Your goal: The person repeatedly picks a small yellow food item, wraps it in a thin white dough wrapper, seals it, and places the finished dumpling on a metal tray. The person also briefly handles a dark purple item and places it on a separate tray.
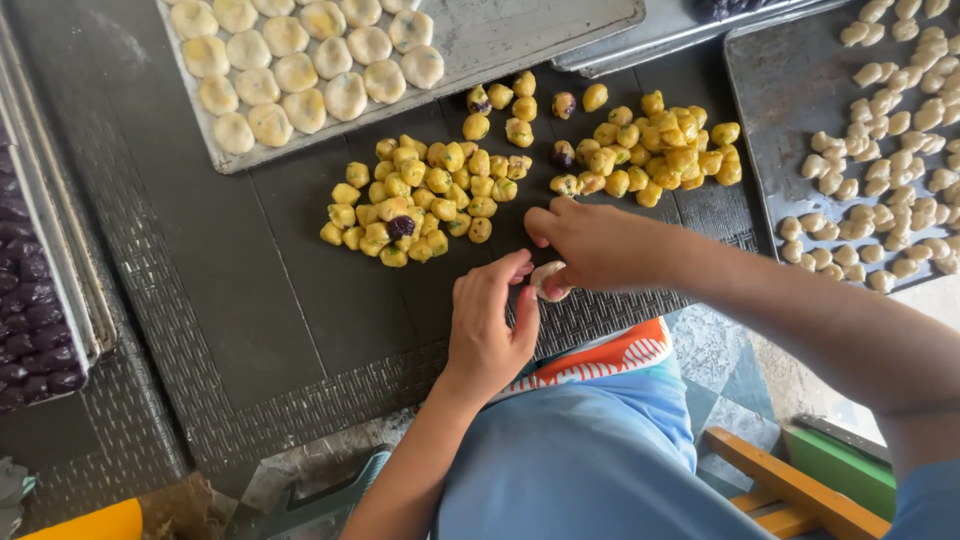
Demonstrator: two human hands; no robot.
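Both hands pinch one pale round dough piece (547, 280), mostly hidden: left hand (490, 335) fingers curl against it, right hand (590, 245) fingers close over it. The dark purple balls (30, 310) (in a tray) are cut off at the left edge.

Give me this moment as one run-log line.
left hand: touching dough piece | right hand: pinching same piece | yellow balls: heaped on dark mat | tray of pale rounds: far side
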